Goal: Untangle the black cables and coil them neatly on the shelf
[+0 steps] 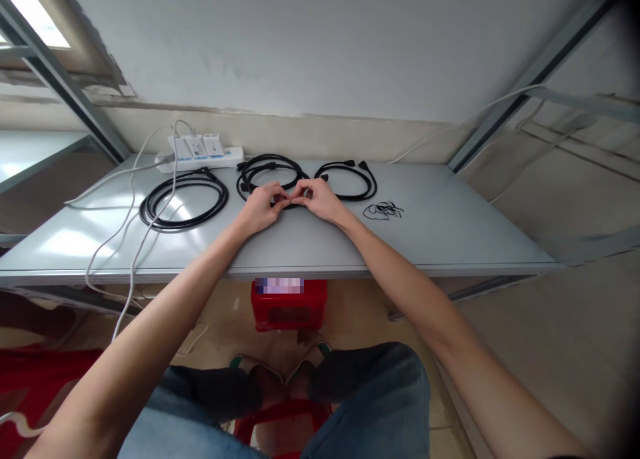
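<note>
A white power strip (220, 160) and coiled black cables (143, 211) share the table (425, 239).

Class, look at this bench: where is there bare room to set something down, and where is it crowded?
Bare grey tabletop lies right of the thin black cord tangle, and between the left hand, the right hand and the front edge. It is crowded along the back, around the white power strip and coiled black cables.

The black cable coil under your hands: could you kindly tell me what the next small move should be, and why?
I would probably ease your left hand and right hand slightly apart, because their fingertips meet over the near edge of the black cable coil, hiding whatever they may pinch there.
</note>
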`<state>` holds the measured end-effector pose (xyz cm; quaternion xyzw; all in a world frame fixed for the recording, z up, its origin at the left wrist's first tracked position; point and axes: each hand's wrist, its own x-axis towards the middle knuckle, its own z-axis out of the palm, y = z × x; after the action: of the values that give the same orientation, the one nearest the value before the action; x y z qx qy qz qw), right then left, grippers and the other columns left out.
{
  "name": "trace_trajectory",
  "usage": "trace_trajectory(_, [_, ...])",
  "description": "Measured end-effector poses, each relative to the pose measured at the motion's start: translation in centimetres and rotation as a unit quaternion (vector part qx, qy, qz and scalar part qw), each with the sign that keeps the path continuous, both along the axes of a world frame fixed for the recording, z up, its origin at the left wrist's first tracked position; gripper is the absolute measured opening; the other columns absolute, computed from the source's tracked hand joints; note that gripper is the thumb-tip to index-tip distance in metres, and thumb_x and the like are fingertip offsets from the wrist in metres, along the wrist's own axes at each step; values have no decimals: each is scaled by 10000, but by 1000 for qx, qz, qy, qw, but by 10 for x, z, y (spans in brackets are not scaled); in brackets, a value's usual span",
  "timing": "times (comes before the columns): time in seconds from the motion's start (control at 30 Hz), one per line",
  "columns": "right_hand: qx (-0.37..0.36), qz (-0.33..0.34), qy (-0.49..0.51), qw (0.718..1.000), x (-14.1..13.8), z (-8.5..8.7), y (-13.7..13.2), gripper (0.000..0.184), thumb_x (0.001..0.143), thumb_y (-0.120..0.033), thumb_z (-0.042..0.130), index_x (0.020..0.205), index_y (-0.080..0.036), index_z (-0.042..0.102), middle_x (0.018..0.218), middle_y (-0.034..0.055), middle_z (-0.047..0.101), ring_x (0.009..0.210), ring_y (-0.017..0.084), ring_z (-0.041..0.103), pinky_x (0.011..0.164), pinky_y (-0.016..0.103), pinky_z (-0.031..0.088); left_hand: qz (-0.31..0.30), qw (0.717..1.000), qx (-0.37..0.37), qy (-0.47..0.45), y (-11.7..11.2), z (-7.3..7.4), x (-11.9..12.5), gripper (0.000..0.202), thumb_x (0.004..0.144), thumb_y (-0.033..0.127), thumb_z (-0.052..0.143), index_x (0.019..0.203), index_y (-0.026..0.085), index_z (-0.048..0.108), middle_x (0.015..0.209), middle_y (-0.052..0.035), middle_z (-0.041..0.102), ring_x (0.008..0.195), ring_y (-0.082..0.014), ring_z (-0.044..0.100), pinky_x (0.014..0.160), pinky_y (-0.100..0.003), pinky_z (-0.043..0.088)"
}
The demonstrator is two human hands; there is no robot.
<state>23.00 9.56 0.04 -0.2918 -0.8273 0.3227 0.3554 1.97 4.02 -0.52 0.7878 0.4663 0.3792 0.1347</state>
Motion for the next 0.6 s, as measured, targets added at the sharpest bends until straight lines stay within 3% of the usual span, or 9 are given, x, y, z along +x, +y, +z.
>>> trace_trajectory(0.47, [70, -2, -5, 998, -3, 5, -14, 259, 860, -423, 839, 782, -208, 717, 869, 44, 746, 814, 196, 592, 769, 357, 455, -13, 999, -33, 5, 9, -8, -5, 156, 932, 270, 605, 996, 210, 733, 1016, -63, 742, 891, -230, 625, 824, -372, 480])
trace_trajectory(0.6, [38, 10, -12, 999, -3, 10, -17, 215, 857, -401, 826, 852, -212, 723, 908, 51, 753, 851, 207, 625, 765, 356, 466, 4, 998, -53, 29, 12, -11, -6, 149, 951, 285, 594, 1015, 222, 713, 995, -57, 742, 911, -244, 645, 827, -371, 488])
